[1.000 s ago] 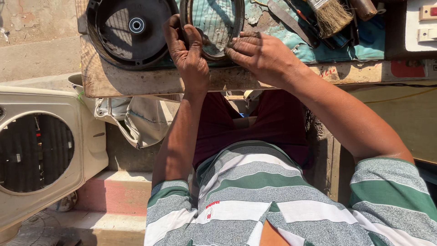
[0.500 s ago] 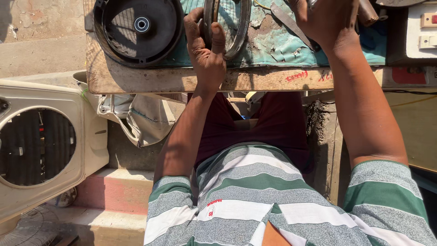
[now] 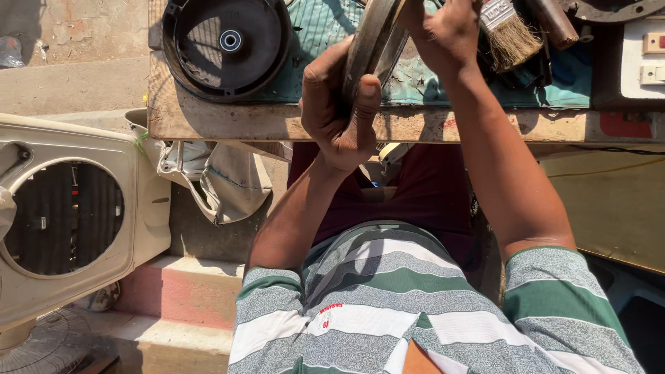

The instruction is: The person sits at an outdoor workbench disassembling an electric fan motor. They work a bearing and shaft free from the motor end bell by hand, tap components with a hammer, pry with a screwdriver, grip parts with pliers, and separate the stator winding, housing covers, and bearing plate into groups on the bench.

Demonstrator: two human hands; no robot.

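Left hand (image 3: 339, 111) clamped on metal ring (image 3: 370, 45), tilted on edge; right hand (image 3: 447, 31) gripping its far rim. Best steadied against wooden bench (image 3: 228, 121), clear of paintbrush (image 3: 509, 31).

Sunlit outdoor work spot with a worn wooden bench and concrete ground.

Hard sun throws sharp shadows. The wooden workbench (image 3: 208, 121) runs across the top, its near edge chipped, a teal cloth (image 3: 568, 83) spread over its far side. At its right corner sits a white switchboard (image 3: 644, 59). Under the left corner hangs a grey cloth bag (image 3: 222, 180). At the left stands a cream air cooler (image 3: 76, 215) with a round grille. Below lie a pink-edged step (image 3: 180, 291) and bare concrete ground (image 3: 76, 86).
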